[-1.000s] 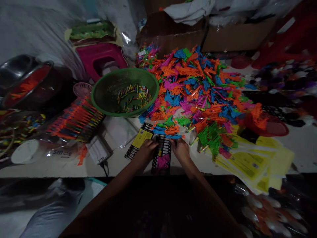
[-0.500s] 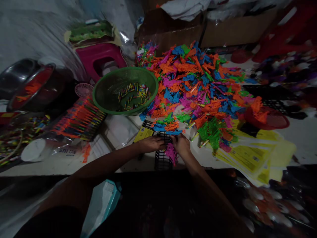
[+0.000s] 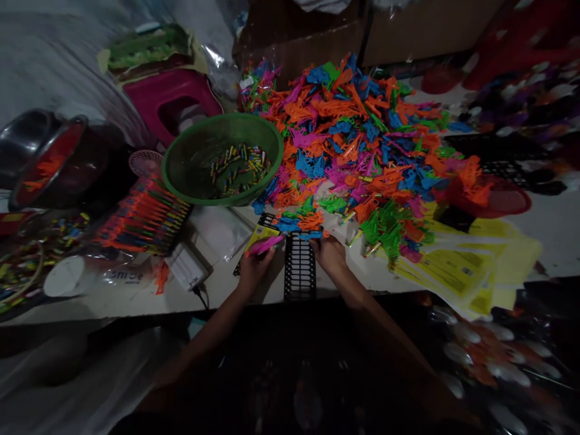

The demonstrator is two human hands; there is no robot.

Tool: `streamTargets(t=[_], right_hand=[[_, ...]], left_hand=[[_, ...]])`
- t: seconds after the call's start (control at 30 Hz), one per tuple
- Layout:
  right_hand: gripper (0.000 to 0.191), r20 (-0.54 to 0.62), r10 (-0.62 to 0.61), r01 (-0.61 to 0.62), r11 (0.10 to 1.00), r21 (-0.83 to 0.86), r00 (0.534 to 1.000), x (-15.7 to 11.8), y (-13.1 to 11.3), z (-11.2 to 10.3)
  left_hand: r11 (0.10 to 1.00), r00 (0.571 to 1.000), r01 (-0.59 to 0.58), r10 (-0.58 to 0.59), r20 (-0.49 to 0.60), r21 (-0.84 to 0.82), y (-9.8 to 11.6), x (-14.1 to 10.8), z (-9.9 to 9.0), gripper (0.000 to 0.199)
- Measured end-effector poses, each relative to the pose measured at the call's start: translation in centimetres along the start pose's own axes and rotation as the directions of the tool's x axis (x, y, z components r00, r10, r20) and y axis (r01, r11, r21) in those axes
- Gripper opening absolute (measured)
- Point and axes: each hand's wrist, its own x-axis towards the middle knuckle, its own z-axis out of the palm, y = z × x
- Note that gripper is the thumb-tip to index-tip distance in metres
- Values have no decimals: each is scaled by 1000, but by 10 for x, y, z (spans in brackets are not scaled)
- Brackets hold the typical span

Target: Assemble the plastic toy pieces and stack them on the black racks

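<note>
My left hand is closed on a pink toy gun, held just left of a black slotted plastic rack. The rack lies lengthwise in front of me, with bare slots at its near end. Blue and orange toy guns sit in a row across its far end. My right hand has its fingers bent against the rack's right edge, close to the nearest blue toy; its fingertips are partly hidden. Beyond both hands spreads a large heap of orange, blue, pink and green toy guns.
A green basket holding small coloured tubes stands at the left. Near it lie a filled rack of orange toys and a white power bank with a cable. Yellow printed cards and a red basket are at the right.
My left hand has moved left off the rack and turned upward, now with a pink toy gun. The pink toy that lay on the rack's near end is gone from there. My right hand stays.
</note>
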Motion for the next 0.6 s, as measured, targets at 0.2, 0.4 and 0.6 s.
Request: streamTargets(t=[0.2,0.4,0.6], right_hand=[[42,30,45,-44,999,-19,999,2,-4,-6],[38,38,54,-55,998,13,998,1,-4,-7],[41,55,74,-75,997,13,996,2,-4,-6]], left_hand=[[999,996,-36,38,-77,26,3,13,34,12],[992,993,-78,87,-85,99,7,20,35,6],[994,994,-92,95,-58,54,7,21,31,10]])
